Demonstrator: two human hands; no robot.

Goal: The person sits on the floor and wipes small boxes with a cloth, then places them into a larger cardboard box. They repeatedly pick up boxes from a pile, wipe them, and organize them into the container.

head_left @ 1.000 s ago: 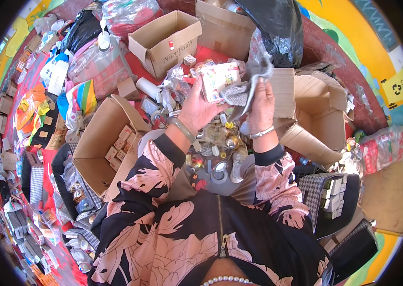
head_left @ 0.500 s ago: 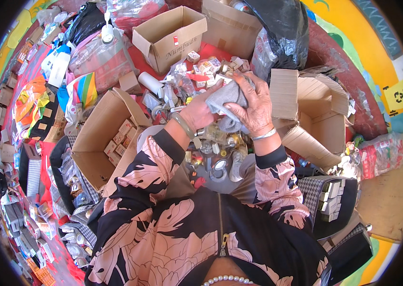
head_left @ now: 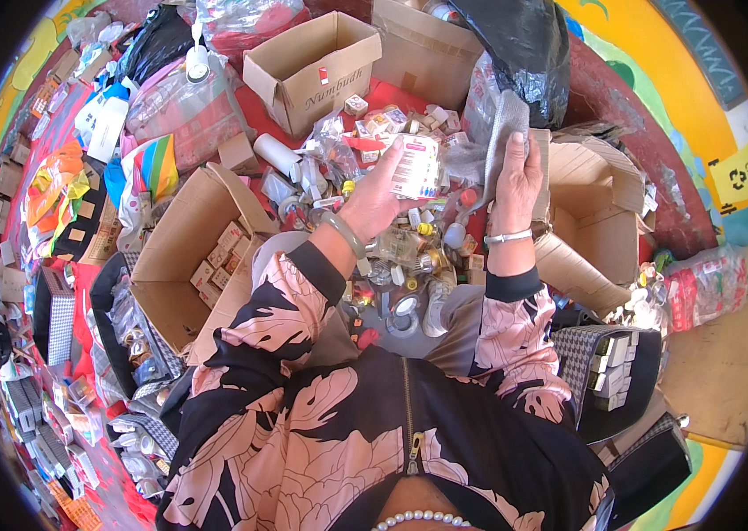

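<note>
— What's the floor like?
— Red floor [head_left: 259,111] strewn with small bottles [head_left: 409,257], open cardboard box [head_left: 184,257] beside them.
— Hands?
— Above the bottles: left hand [head_left: 374,199], fingers clamped on a white packet [head_left: 416,166]; right hand [head_left: 516,177] gripping grey cloth [head_left: 489,146].

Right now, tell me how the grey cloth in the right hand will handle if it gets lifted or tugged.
The grey cloth droops and folds over the right hand, so it is probably floppy. It looks thin, so likely light. Its woven-looking surface probably grips rather than slips.
</note>
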